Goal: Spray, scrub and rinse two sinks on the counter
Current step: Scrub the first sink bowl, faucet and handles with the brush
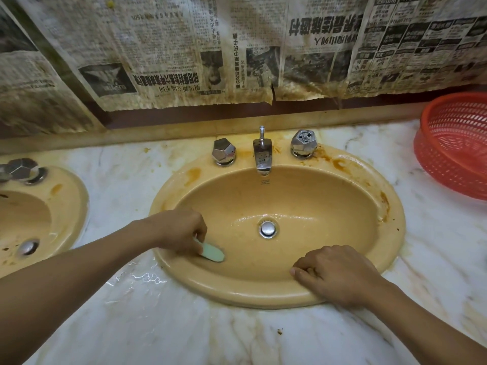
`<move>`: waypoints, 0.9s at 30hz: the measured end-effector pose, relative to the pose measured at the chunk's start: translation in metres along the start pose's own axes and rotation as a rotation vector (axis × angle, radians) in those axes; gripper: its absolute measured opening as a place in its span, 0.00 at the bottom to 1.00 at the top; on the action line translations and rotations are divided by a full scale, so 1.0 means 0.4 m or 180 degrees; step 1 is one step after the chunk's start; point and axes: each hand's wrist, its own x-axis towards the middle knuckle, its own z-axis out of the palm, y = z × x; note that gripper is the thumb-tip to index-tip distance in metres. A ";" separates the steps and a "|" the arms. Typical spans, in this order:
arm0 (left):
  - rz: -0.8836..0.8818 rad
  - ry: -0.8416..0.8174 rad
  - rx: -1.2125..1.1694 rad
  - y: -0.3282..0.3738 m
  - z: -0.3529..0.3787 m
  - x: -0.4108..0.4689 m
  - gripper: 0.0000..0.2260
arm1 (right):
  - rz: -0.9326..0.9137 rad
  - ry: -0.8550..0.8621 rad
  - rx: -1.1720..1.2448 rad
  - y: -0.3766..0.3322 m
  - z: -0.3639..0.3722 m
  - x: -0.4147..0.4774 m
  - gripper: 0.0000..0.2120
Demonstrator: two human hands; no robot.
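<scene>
**Scrubbing the big yellow sink**

The left hand (181,227) grips a pale green brush (212,252). Its fingers are curled round the handle. The brush head touches the inside wall of the sink (390,206), on the left side, just under the rim.

The right hand (340,275) rests on the near rim of the same sink. Its fingers are bent and the thumb points left. I cannot tell if it holds anything.

The sink is yellow and oval, and it looks wet inside. A round silver plug (267,229) sits in the middle of the bottom. Brown stains mark the rim on the far and right sides. At the far edge stands a silver tap (262,156), with a shiny knob (224,151) on its left and a second knob (303,143) on its right.

The second sink (73,206) is on the left, partly out of view. It is yellow too.

Both sinks sit in a white marble counter (131,325), with water puddled near the left arm. A red basket (453,143) stands at the far right. Old newspaper (171,48) covers the wall behind.
</scene>
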 end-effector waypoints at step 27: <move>0.0022 -0.0722 -0.0834 -0.016 -0.072 0.009 0.05 | -0.0003 0.0011 0.0039 0.005 0.009 0.001 0.30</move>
